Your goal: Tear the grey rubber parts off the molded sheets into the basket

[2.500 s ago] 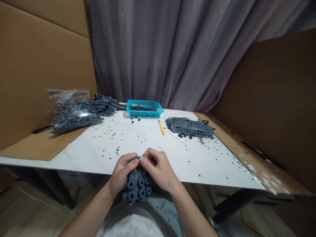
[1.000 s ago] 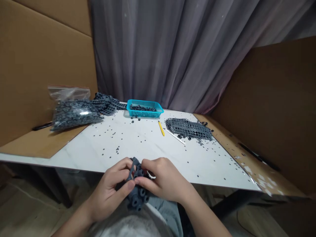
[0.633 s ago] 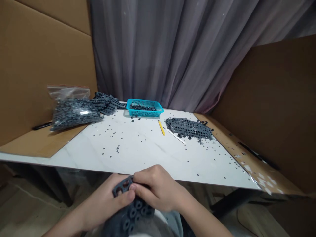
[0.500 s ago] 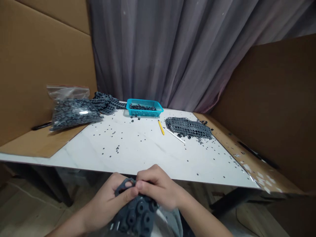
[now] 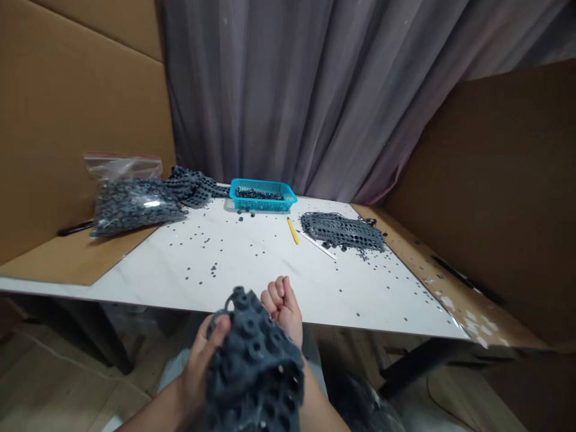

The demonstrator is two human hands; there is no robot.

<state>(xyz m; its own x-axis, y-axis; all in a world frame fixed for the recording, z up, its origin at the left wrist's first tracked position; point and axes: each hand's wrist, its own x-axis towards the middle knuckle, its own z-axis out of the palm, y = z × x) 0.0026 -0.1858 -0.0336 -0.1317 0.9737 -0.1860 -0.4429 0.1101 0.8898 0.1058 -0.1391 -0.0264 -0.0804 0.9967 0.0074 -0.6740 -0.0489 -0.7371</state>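
Observation:
A dark grey rubber-like sheet [image 5: 254,354] studded with raised round rings and holes hangs in front of me, below the table's front edge. My left hand [image 5: 200,354] grips its left edge, thumb on the near face. My right hand [image 5: 284,307] is just beyond the sheet's right side, palm turned up and fingers curled in. Whether a small piece lies inside those fingers is hidden. The sheet covers part of my right forearm.
On the white table [image 5: 252,270], strewn with dark dots, are a turquoise basket [image 5: 263,204] of small dark pieces, a yellow pen-like tool [image 5: 293,231], a thin white stick [image 5: 318,245] and stacked perforated sheets [image 5: 344,231]. A filled clear bag [image 5: 135,204] lies left; cardboard walls flank both sides.
My right hand has left the sheet's top edge and turned palm up beside it. The sheet has come up and spread into view, with my left hand still gripping it.

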